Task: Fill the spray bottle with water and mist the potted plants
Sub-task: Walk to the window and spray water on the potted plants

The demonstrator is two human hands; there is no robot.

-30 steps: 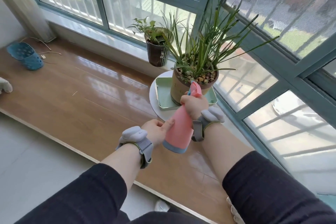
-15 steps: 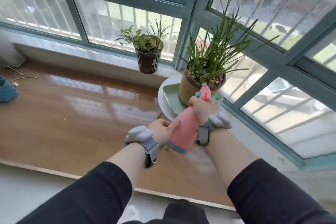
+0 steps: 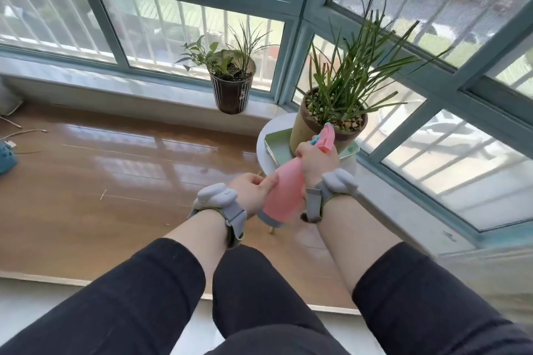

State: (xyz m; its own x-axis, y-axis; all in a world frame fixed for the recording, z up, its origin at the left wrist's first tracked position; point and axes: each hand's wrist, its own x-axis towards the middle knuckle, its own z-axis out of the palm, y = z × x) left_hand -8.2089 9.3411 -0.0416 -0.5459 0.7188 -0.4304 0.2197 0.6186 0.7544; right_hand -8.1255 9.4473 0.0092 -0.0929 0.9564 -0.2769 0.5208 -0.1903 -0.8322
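My right hand [image 3: 315,163] grips the neck of a pink spray bottle [image 3: 284,194], whose nozzle points at a grassy plant in a tan pot [image 3: 302,127]. That pot stands on a green tray [image 3: 278,144] on a small round white table [image 3: 266,150]. My left hand [image 3: 253,189] rests against the bottle's left side, forefinger stretched onto it, other fingers curled. A second plant in a dark striped pot [image 3: 232,89] stands on the window sill farther left.
A glossy wooden platform [image 3: 115,176] runs along the teal-framed windows [image 3: 300,23]. A blue slipper [image 3: 7,154] lies at the far left edge beside thin cables [image 3: 26,132]. White floor lies below the platform's front edge.
The view has swung right and closer to the plants. Both hands keep the same hold on the bottle, which now sits nearer the tan pot.
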